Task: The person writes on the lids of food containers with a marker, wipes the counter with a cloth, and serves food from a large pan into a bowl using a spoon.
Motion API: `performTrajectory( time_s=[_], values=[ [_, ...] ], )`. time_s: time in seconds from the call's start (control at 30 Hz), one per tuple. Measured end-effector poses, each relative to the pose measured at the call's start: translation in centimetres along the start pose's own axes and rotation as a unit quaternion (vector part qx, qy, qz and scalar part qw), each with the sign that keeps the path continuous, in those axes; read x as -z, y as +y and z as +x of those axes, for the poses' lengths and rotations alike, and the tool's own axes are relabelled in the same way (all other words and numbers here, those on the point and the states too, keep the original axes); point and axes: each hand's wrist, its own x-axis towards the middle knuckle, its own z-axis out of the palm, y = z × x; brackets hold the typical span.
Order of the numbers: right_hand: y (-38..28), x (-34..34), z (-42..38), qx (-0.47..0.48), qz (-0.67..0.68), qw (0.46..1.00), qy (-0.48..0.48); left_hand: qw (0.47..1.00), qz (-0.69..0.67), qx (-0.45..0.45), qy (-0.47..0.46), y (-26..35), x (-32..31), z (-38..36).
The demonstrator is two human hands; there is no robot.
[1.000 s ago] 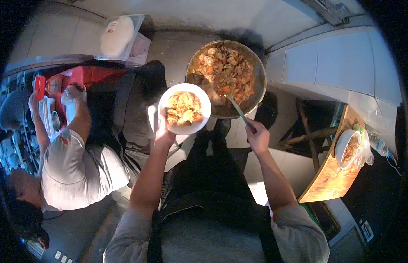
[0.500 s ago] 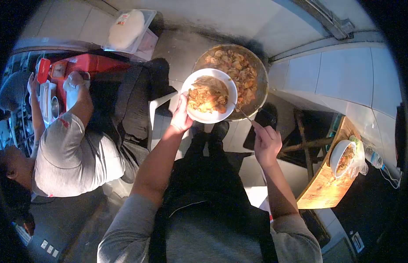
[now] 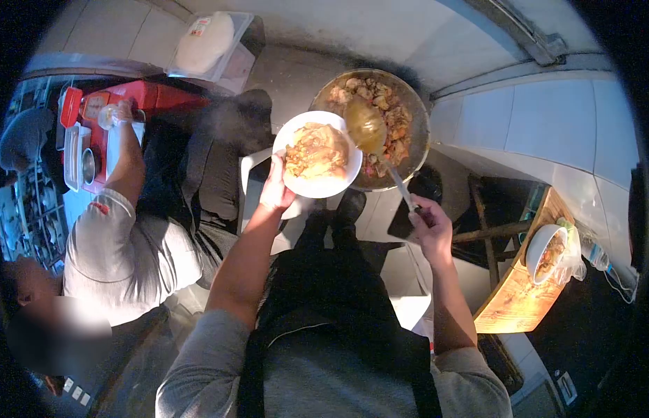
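My left hand (image 3: 277, 189) holds a white plate (image 3: 305, 185) heaped with stew, level, beside the left rim of a big round pan (image 3: 416, 139). The pan is full of chunky stew with meat and carrot pieces. My right hand (image 3: 429, 224) grips the handle of a metal ladle (image 3: 366, 125). The ladle's bowl is raised over the pan, right next to the plate's edge, and carries brownish sauce. Steam drifts up to the left of the plate.
Another person in a grey shirt (image 3: 122, 244) sits at the left, reaching toward red containers (image 3: 140, 94). A lidded plastic tub (image 3: 206, 42) stands at the back. At the right, a wooden board (image 3: 520, 299) carries a white bowl of food (image 3: 544, 251) in a plastic bag. A dark stool (image 3: 492, 216) stands nearby.
The ladle has come up out of the pan with sauce and now hangs by the plate. The plate has shifted slightly left. The other person's arm has reached further up.
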Motion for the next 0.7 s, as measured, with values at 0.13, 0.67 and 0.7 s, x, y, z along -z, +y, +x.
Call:
performTrajectory(
  time_s=[0.13, 0.67, 0.7],
  values=[
    [1.9, 0.3, 2.5, 0.001, -0.142, 0.989, 0.027, 0.999, 0.002, -0.019, 0.026, 0.6, 3.0, -1.3],
    [2.7, -7.0, 13.9, -0.139, -0.583, 0.775, -0.2, 0.994, -0.002, 0.057, 0.091, 2.8, 3.4, -8.8],
    [4.4, -7.2, 14.3, -0.133, -0.577, 0.784, -0.188, 0.995, -0.025, 0.059, 0.074, 2.8, 3.6, -8.9]
  ],
)
